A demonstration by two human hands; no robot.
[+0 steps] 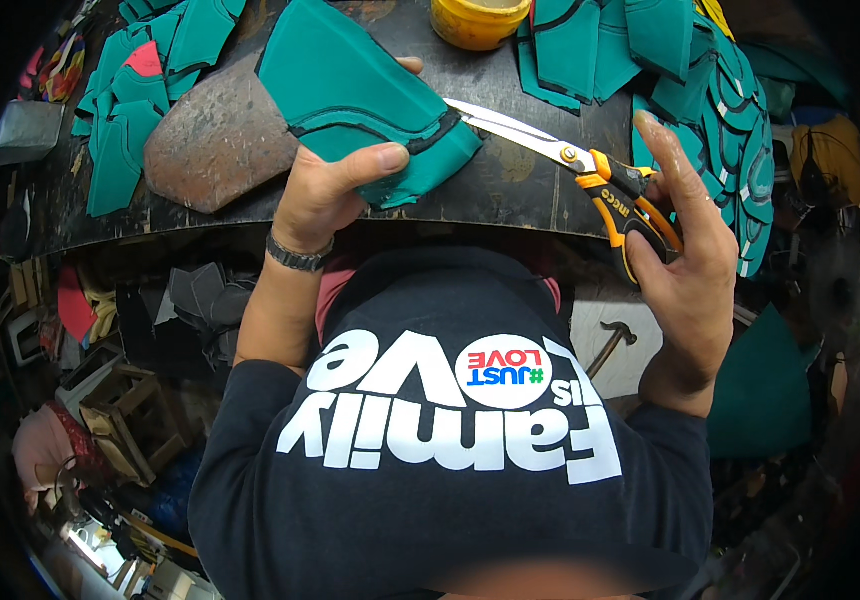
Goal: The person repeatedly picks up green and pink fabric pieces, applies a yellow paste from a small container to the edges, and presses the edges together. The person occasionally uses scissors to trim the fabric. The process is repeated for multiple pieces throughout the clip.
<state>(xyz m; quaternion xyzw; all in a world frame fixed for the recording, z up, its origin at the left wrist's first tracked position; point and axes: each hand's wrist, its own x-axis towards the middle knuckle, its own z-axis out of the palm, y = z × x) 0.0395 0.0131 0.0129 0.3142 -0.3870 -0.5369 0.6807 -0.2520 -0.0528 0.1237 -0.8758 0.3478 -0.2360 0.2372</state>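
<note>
My left hand (335, 190) grips a teal fabric piece (340, 80) with black trim, its thumb pressed on the near face and a fingertip showing behind the far edge. Wrapped around the orange-and-black handles of a pair of scissors (570, 156) is my right hand (688, 240), its index finger stretched along the outside. The blades point left, and their tips meet the right edge of the teal piece by the black trim. Whether the tips lie over or under the fabric I cannot tell.
A flat brown stone slab (218, 140) lies on the dark worktable (510, 95), left of my left hand. Teal pieces (115, 150) are heaped at far left, and more (730, 150) overlap at right. A yellow tub (480, 22) stands at the back. Below the table lies a hammer (612, 345).
</note>
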